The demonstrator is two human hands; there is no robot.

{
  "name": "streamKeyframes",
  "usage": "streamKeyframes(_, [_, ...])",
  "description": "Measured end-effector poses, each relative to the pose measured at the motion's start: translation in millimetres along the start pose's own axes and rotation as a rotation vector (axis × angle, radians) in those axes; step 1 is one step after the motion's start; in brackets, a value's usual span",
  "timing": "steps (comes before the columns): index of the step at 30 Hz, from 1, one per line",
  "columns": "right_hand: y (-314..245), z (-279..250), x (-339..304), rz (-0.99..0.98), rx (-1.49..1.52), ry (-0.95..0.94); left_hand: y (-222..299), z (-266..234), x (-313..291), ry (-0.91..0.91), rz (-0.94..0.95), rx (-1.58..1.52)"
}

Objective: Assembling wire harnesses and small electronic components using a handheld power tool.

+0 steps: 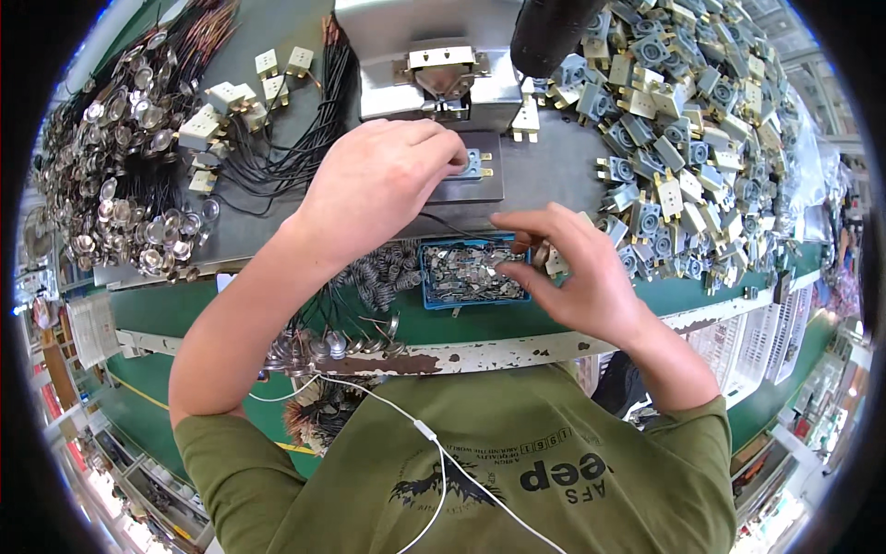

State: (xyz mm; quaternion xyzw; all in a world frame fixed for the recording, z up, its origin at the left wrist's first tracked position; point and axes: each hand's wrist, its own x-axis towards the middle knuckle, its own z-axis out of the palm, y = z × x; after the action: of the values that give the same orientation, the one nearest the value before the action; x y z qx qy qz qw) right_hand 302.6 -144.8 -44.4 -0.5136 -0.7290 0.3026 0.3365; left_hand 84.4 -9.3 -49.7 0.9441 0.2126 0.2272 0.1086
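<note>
My left hand [383,175] reaches over a flat metal plate [461,191] in front of the press. Its fingertips are closed on a small blue-grey switch block [473,166], whose brass terminals point right. My right hand [586,277] hovers over the right end of a blue tray [427,295] of small metal pieces [466,270]. Its thumb and index finger are apart, while the other fingers curl toward the palm around something partly hidden, perhaps a metal cap. A dark wire [448,223] runs from beneath my left hand toward my right fingers.
A metal press [441,78] stands ahead, a black cylinder [554,37] beside it. Blocks [674,138] pile up at right. Capped wires [120,157] heap at left, near cream blocks [203,127] and black leads [318,120]. Springs [378,277] lie left of the tray; the worn table edge [480,357] is nearest.
</note>
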Motion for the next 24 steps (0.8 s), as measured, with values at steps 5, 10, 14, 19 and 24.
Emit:
streamKeyframes(5, [0.2, -1.8, -7.1, -0.06, 0.028, 0.062, 6.5, -3.4, 2.1, -0.036, -0.041, 0.054])
streamKeyframes(10, [7.3, -2.9, -9.3, -0.153, -0.028, 0.219, 17.3, -12.2, 5.1, -0.008, -0.062, -0.012])
streamKeyframes(14, [-6.6, -12.5, 0.6, 0.016, -0.112, 0.161, 22.3, -25.5, -12.9, -0.151, -0.039, -0.218])
streamKeyframes(19, [-2.8, -31.8, 25.1, 0.279, 0.079, -0.196, 17.8, -34.9, -13.4, -0.283, 0.017, -0.132])
streamKeyframes(24, [-8.5, -25.4, 20.5, 0.18, -0.003, -0.092, 14.2, -38.1, -19.7, -0.245, -0.072, -0.343])
